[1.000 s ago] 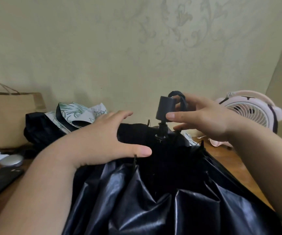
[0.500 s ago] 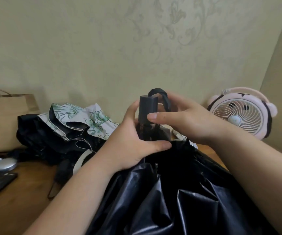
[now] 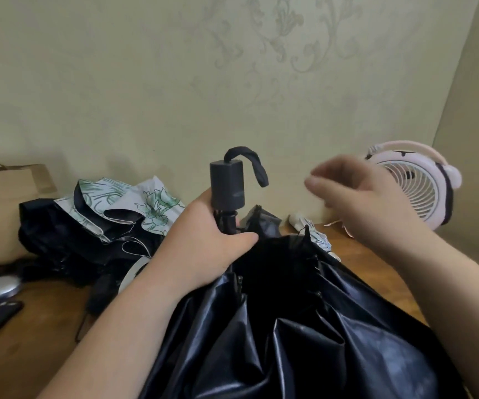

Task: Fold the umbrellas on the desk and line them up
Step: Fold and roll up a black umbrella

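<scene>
My left hand [image 3: 203, 249] grips the black umbrella [image 3: 290, 326] just under its handle [image 3: 227, 185], long axis upright at the desk's [image 3: 45, 326] near edge; my right hand [image 3: 367, 203], loosely spread and empty, hovers right of the handle.

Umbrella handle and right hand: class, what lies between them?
In the head view, only the black wrist strap of the umbrella handle curls into that gap; the right hand touches neither.

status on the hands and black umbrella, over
Left hand grips black umbrella shaft below the handle. Right hand clear of it, empty, blurred. Canopy loose, not yet wrapped. Floral umbrella heaped behind, unfolded.
</scene>
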The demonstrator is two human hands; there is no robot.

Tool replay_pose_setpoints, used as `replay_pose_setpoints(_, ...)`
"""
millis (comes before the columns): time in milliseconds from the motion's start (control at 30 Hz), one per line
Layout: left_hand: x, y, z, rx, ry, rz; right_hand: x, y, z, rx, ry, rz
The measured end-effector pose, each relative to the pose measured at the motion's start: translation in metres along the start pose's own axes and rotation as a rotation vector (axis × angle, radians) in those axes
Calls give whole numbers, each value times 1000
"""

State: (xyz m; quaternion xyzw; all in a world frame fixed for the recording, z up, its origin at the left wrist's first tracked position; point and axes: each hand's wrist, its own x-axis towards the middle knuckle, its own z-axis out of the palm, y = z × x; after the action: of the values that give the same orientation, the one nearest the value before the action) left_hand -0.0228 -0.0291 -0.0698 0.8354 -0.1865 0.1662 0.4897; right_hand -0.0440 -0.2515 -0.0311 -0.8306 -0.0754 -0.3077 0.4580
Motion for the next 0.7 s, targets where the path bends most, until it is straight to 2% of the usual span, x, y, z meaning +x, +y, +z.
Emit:
replay_pose_setpoints(67, 0, 0, -1, 33, -1, 12, -14, 3, -1, -105, -193, 18)
replay_pose_setpoints(167, -1, 1, -2, 48, -21, 40, -17, 5, 15, -52, -426, 24)
replay_pose_setpoints(367, -6, 4, -11, 56, 7, 103, 5, 9, 34, 105, -575, 44)
replay_pose_setpoints(533, 1, -7, -22, 85, 6, 63, 9, 21, 31, 245, -566, 77)
replay_pose_setpoints(700, 4, -14, -21, 14, -31, 61, 6, 32, 30, 267, -434, 52)
